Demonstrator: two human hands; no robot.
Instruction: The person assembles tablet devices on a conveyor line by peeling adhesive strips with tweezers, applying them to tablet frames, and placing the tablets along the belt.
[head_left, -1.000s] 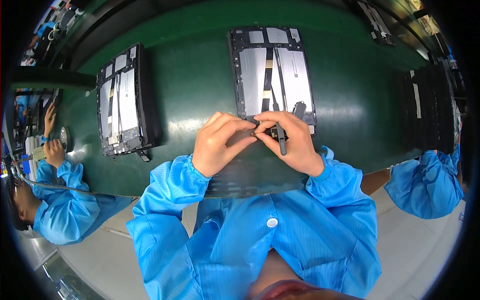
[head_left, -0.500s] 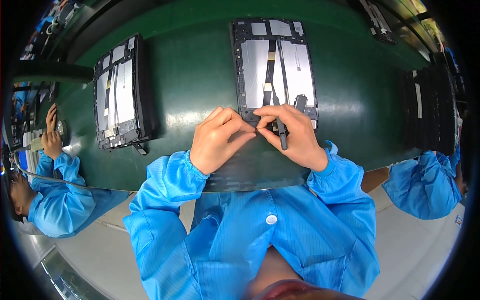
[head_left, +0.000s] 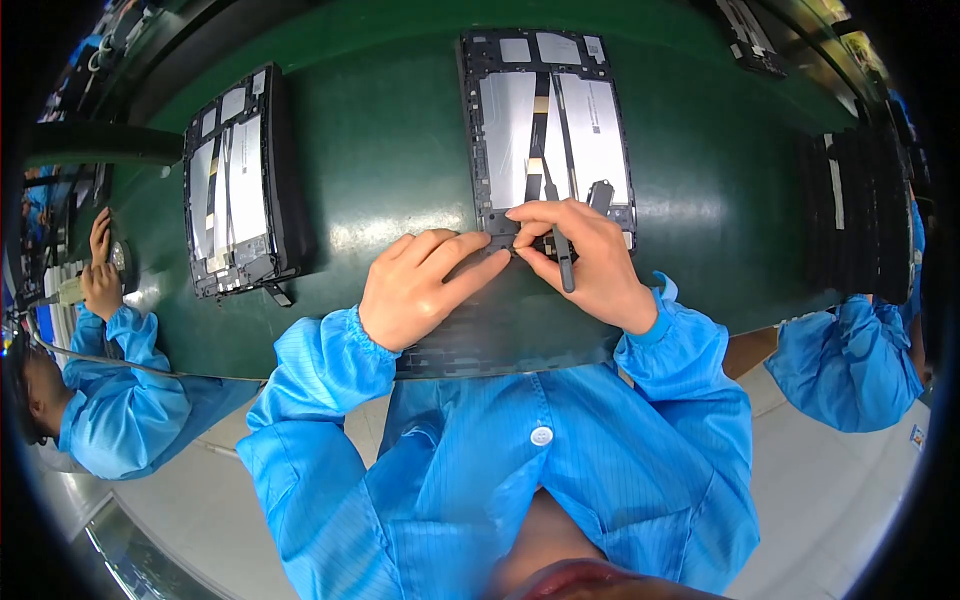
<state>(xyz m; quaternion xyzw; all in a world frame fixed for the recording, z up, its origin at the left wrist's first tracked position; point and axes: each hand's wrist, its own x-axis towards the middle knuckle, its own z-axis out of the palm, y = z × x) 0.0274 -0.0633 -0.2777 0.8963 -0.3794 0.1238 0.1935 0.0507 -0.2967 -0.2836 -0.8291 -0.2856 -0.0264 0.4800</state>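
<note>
Opened tablet and tool. The tablet is lying lengthwise on the green surface, its dark frame surrounding silvery panels; a black-and-tan strip is running between them. The slim dark tool is slanting over the near end, broader end nearward.
</note>
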